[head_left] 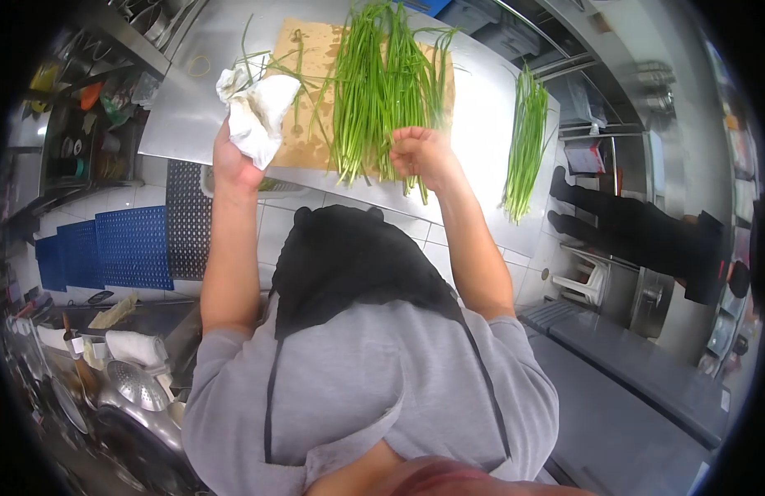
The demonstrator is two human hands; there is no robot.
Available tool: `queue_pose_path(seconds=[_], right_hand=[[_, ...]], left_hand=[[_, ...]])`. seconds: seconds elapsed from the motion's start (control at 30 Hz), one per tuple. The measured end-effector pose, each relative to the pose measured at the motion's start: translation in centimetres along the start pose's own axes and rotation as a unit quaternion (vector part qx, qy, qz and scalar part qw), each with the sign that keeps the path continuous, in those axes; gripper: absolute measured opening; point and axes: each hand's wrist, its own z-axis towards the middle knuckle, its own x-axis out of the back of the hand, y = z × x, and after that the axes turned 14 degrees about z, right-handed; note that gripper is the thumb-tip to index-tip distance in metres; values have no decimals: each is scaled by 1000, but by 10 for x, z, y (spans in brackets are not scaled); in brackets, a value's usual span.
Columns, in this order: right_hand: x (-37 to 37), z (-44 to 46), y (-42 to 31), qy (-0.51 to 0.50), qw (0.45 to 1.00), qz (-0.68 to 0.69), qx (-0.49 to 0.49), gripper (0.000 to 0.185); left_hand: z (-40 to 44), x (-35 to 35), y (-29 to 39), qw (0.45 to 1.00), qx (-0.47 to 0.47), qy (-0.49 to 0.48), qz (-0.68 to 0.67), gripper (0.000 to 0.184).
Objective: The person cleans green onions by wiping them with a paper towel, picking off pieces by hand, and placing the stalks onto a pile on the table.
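Observation:
A large bunch of long green stalks (370,91) lies on a damp sheet of brown paper (304,132) on the metal table (184,107). My left hand (236,161) holds a crumpled white cloth (262,112) with a brownish stain, at the left of the paper. Over the lower right part of the bunch is my right hand (420,155), its fingers curled together; whether a stalk is between them is too small to tell. A smaller bunch of green stalks (527,145) rests apart on the table's right side. Loose stalks lie near the cloth.
A rubber band (200,66) lies at the table's upper left. Another person (647,227) in dark clothes stands at the right, beyond a white stool (585,279). Shelves with kitchenware (76,149) are at the left, blue mats (134,248) on the floor.

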Motion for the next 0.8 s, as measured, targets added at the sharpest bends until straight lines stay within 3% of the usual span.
queue_pose_path(seconds=[0.13, 0.23, 0.43, 0.53, 0.63, 0.73, 0.8], right_hand=[[11, -24, 3, -39, 999, -16, -4, 9], [9, -46, -5, 19, 999, -40, 10, 7], [25, -65, -15, 28, 997, -34, 63, 4], [44, -62, -9, 83, 976, -160, 123, 10], [63, -60, 0, 210, 814, -462, 282, 12], [85, -57, 2, 248, 762, -540, 256, 15], [96, -56, 3, 259, 753, -546, 259, 15]], left_hand=[[-4, 3, 4, 999, -17, 24, 13, 43], [-8, 7, 12, 995, -26, 91, 32, 43], [-13, 24, 25, 998, -29, 63, 2, 43], [-16, 16, 26, 998, -33, 58, -16, 43], [-16, 29, 26, 997, -27, 73, -17, 42], [-19, 31, 25, 1000, -27, -14, -7, 43], [-18, 29, 26, 1000, -24, -18, -4, 44]])
